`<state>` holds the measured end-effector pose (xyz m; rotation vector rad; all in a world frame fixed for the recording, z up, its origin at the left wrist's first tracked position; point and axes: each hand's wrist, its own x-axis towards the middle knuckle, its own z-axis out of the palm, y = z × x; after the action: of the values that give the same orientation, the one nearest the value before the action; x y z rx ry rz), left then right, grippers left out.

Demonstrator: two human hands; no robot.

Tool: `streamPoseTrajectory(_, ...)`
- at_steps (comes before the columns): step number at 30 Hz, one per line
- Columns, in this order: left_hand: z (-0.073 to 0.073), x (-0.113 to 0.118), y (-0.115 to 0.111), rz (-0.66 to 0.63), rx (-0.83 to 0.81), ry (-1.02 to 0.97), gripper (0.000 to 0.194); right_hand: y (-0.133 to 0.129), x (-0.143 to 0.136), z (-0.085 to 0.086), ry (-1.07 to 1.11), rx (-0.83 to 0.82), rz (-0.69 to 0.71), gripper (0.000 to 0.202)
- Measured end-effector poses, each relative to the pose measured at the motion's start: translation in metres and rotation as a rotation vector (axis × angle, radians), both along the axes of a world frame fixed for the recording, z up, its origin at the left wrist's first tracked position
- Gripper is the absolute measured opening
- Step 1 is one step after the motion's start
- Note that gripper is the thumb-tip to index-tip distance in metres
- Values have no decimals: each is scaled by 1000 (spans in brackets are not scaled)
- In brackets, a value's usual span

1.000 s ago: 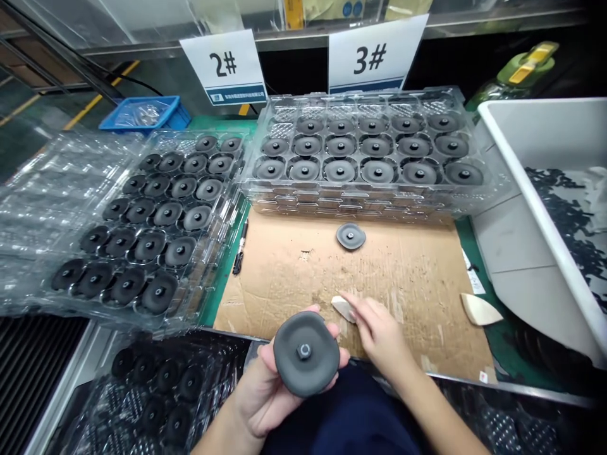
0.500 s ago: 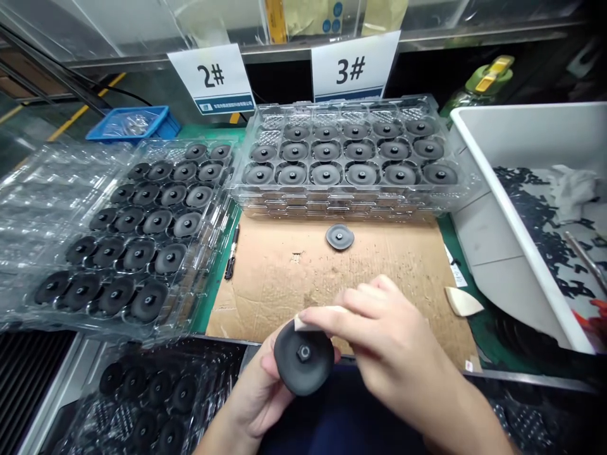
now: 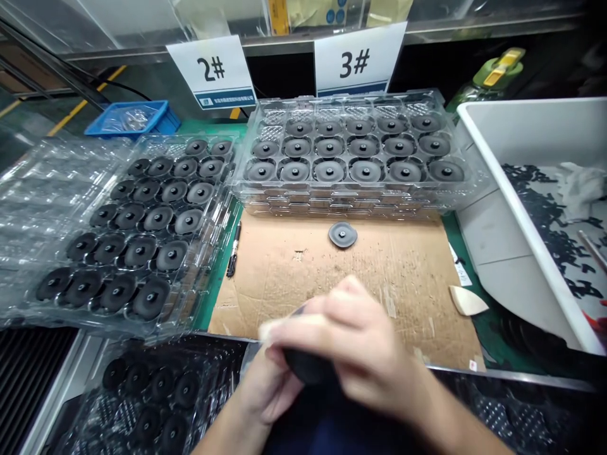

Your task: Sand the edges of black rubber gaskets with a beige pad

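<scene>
Below the front edge of the cardboard (image 3: 265,272), my left hand (image 3: 268,388) grips a black round disc (image 3: 309,368) by its rim. My right hand (image 3: 360,341) reaches across the disc and covers much of its face, including the centre. Pinched in the right fingers is a small white wedge-shaped pad (image 3: 269,330), pressed at the disc's far left rim; motion blurs both. A second black disc (image 3: 342,234) with a metal centre stud lies by itself on the cardboard.
Clear plastic trays of black discs stand at the left (image 3: 156,218) and back (image 3: 329,170). A white bin (image 3: 512,221) of small black parts borders the right side, beside a cream wedge (image 3: 468,301). A black marker (image 3: 234,249) lies left; a blue basket (image 3: 165,117) stands behind.
My right hand has swept left across the disc, carrying the white pad from the top of the rim to its left side. The disc's centre has become hidden. The view has shifted slightly.
</scene>
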<state>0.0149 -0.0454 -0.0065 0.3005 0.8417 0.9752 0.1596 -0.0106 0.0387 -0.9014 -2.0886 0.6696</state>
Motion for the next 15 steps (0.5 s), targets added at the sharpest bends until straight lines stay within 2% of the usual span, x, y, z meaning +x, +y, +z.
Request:
streamPoseTrajectory(2, -4, -6, 2, -23, -21, -99, 49, 4, 11, -19, -91, -127, -166, 34)
streamPoseTrajectory(5, -9, -18, 5, 21, -67, -273, 51, -1, 28, -60, -172, -236, -361, 35)
streamPoseTrajectory(7, -12, -23, 7, 40, -69, -359, 47, -10, 33, -88, -171, -263, -383, 35)
streamPoseTrajectory(9, -12, -25, 7, 31, -60, -411, 45, -17, 34, -107, -174, -274, -375, 33)
streamPoseTrajectory(11, -12, -23, 8, 20, -61, -414, 46, -19, 33, -108, -194, -285, -371, 31)
streamPoseTrajectory(12, -11, -22, 7, 18, -62, -398, 47, -18, 32, -102, -203, -287, -381, 30)
streamPoseTrajectory(15, -9, -16, 6, 43, -58, -324, 51, -14, 21, -61, -125, -264, -490, 32)
